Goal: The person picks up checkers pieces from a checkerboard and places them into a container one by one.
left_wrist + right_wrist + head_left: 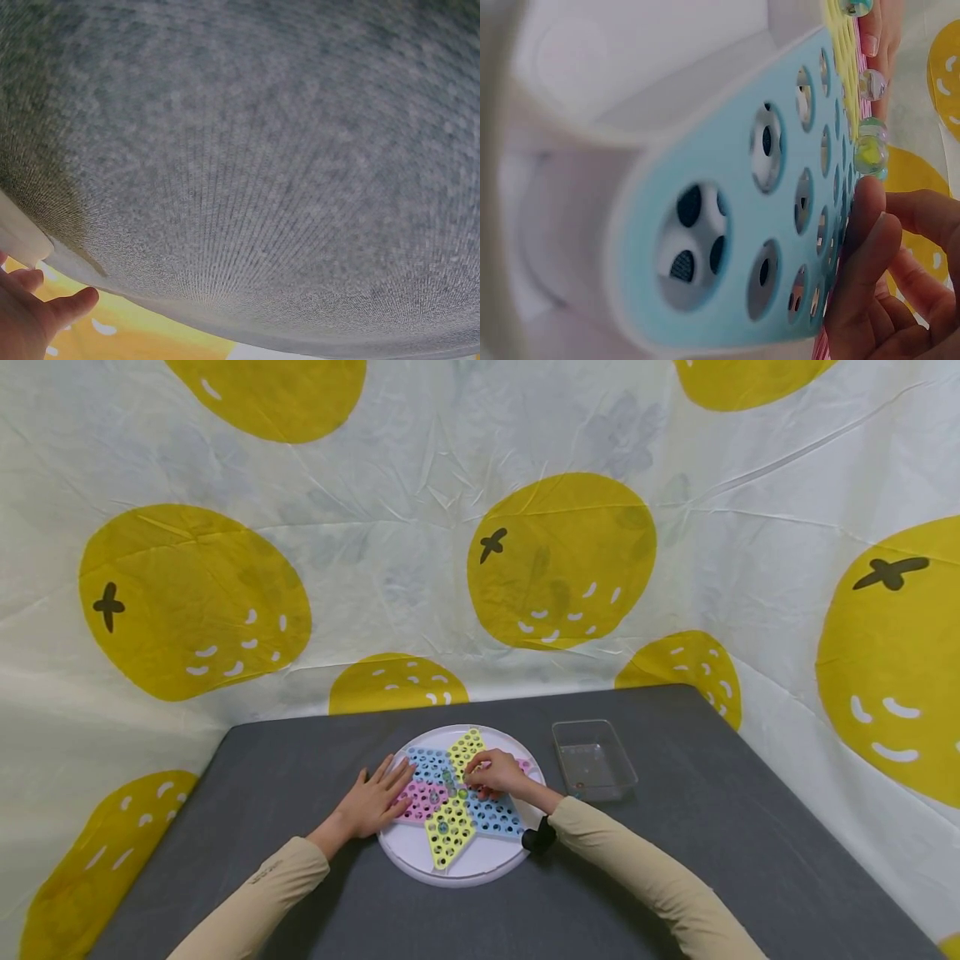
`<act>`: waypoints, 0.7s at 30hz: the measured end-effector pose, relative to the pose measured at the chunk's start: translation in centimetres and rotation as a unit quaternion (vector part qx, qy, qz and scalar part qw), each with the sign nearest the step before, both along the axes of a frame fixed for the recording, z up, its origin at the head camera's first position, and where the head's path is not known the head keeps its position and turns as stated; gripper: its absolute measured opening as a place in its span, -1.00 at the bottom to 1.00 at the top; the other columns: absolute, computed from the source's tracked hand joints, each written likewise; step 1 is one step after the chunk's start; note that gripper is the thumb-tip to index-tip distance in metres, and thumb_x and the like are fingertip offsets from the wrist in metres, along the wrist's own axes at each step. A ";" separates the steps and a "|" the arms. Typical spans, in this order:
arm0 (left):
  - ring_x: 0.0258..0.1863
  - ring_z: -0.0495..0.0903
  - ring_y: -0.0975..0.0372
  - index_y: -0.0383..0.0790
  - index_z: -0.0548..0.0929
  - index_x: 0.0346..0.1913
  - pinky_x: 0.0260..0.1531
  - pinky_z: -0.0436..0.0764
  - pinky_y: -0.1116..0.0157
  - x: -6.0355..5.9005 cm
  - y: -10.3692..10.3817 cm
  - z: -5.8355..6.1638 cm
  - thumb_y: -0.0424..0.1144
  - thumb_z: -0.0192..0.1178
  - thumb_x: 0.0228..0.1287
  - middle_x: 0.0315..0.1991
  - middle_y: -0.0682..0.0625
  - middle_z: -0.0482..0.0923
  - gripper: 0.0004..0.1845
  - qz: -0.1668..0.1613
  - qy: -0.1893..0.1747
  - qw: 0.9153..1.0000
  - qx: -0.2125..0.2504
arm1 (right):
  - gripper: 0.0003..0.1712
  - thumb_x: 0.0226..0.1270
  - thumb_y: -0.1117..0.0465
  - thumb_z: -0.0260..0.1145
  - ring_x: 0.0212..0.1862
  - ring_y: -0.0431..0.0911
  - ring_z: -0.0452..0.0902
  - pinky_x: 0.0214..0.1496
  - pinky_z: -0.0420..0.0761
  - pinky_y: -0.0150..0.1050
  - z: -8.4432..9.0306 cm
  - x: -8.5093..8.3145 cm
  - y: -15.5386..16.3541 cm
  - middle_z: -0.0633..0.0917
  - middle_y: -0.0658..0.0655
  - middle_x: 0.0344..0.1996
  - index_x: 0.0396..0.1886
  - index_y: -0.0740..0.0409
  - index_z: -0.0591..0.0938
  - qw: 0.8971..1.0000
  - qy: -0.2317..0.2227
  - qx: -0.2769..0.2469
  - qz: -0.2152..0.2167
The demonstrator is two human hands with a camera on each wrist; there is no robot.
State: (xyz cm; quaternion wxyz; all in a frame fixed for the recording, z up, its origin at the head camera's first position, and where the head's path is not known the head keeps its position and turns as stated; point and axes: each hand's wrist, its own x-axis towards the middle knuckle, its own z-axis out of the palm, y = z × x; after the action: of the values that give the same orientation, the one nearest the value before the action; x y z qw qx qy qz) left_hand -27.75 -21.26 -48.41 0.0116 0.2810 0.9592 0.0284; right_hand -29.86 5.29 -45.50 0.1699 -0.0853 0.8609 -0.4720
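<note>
Star-patterned board (480,858) on the table (712,793). Left hand (372,803), fingers spread, over its nine o'clock edge. Right hand (495,774), fingers bent, near centre toward one o'clock; grip cannot be told.

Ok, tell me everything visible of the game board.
The game board looks plastic: a round white base with a raised rim, bearing a perforated six-pointed star in yellow, blue and pink. It lies flat on a dark table, several clear and greenish marbles around its middle. The left hand rests spread at its left edge; the right hand is over its middle, contact unclear.
</note>
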 end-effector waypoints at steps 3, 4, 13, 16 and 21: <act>0.41 -0.18 -0.04 0.00 -0.04 0.39 0.16 0.02 -0.26 0.0 0.0 0.0 0.19 -0.26 0.29 0.43 0.00 -0.11 -0.32 0.003 -0.003 1.000 -0.003 | -0.83 0.09 0.17 0.30 -0.72 -0.23 0.47 -0.68 0.47 -0.41 -0.1 0.0 0.0 0.68 0.07 -0.59 -0.31 0.12 0.61 1.000 0.002 -0.001 0.001; 0.40 -0.18 -0.05 0.00 -0.04 0.39 0.16 0.02 -0.26 0.0 0.0 0.0 0.19 -0.26 0.29 0.43 -0.01 -0.11 -0.32 0.003 -0.004 1.000 -0.003 | -0.83 0.09 0.17 0.30 -0.72 -0.23 0.47 -0.68 0.47 -0.41 -0.2 -0.1 0.0 0.68 0.07 -0.59 -0.32 0.11 0.61 1.000 0.000 -0.002 0.000; 0.40 -0.18 -0.05 0.01 -0.04 0.39 0.16 0.02 -0.27 -0.2 -0.2 -0.2 0.20 -0.27 0.29 0.43 0.00 -0.12 -0.32 0.001 -0.004 1.000 -0.003 | -0.84 0.08 0.15 0.31 -0.72 -0.23 0.49 -0.69 0.47 -0.41 -0.4 -0.1 0.2 0.65 0.07 -0.63 -0.36 0.10 0.60 1.000 0.006 -0.005 -0.006; 0.40 -0.18 -0.05 0.01 -0.04 0.39 0.15 0.03 -0.27 -0.2 -0.2 -0.2 0.21 -0.27 0.28 0.43 0.00 -0.11 -0.32 0.000 -0.001 1.000 -0.001 | -0.84 0.08 0.15 0.31 -0.72 -0.23 0.49 -0.69 0.46 -0.41 -0.4 0.0 0.3 0.65 0.08 -0.64 -0.36 0.11 0.61 1.000 0.009 -0.004 -0.009; 0.40 -0.18 -0.04 0.00 -0.03 0.39 0.15 0.04 -0.27 -0.2 -0.1 -0.2 0.19 -0.26 0.29 0.43 0.00 -0.11 -0.32 -0.001 0.002 1.000 -0.008 | -0.83 0.09 0.14 0.30 -0.72 -0.24 0.48 -0.70 0.45 -0.42 -0.1 0.3 0.6 0.67 0.07 -0.63 -0.35 0.11 0.61 1.000 0.010 0.002 -0.010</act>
State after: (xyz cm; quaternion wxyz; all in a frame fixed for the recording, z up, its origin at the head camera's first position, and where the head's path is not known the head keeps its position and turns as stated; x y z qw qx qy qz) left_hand -27.91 -21.41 -48.58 0.0115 0.2822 0.9591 0.0200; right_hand -29.59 5.88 -45.56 0.1568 -0.0804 0.8642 -0.4712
